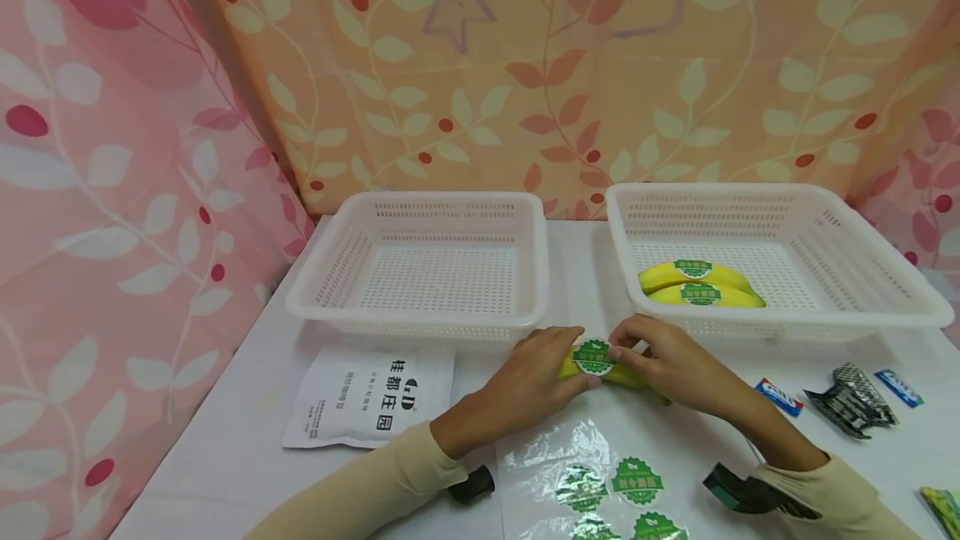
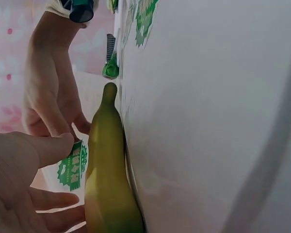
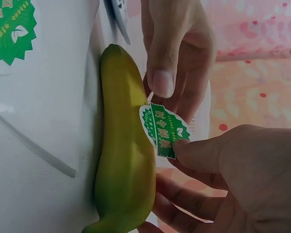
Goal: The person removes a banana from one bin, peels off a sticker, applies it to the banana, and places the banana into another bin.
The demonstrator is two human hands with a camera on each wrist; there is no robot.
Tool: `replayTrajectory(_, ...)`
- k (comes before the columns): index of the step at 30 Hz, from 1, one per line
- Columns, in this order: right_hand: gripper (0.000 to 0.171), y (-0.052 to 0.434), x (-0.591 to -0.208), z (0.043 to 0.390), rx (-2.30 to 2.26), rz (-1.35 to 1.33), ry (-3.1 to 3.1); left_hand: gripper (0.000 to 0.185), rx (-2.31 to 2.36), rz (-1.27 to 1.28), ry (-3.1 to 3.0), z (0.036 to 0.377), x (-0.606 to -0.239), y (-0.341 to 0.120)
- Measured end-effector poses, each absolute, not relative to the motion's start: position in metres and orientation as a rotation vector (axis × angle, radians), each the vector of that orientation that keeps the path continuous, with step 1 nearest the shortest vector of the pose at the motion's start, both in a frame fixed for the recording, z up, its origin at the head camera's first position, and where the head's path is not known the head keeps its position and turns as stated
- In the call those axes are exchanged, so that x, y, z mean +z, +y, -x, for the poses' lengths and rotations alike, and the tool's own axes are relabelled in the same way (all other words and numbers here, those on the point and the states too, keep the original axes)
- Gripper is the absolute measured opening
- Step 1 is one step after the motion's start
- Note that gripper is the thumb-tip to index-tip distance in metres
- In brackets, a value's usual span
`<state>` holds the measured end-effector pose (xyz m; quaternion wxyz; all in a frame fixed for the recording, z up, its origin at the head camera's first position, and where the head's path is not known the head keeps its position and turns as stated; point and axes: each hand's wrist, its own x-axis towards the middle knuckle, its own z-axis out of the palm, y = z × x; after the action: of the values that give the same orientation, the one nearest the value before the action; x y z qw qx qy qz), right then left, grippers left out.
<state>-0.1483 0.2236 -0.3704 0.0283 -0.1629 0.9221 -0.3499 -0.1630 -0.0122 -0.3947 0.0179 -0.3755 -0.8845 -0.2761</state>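
Observation:
A yellow-green banana [image 1: 628,377] lies on the white table between my hands, just in front of the baskets. A round green sticker [image 1: 593,357] stands against its upper side. My left hand [image 1: 558,361] pinches the sticker's one edge with thumb and finger, and its other fingers lie by the banana [image 2: 106,170]. From the other side my right hand [image 1: 633,348] pinches the opposite edge, thumb on the sticker [image 3: 164,128]. In the right wrist view the sticker stands partly off the banana [image 3: 121,160].
An empty white basket [image 1: 431,215] stands at the back left. A second basket [image 1: 862,232] at the back right holds two stickered bananas [image 1: 697,283]. A clear sheet with green stickers [image 1: 607,486] lies near me, a white packet [image 1: 371,394] to the left, and snack wrappers [image 1: 851,398] to the right.

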Motion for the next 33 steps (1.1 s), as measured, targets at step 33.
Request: replayTrajectory(33, 0.04, 0.219, -0.385, 0.149, -0.903, 0.611, 2.896, 0.03, -0.893, 1.189, -2.767, 0.176, -0.398, -0.01)
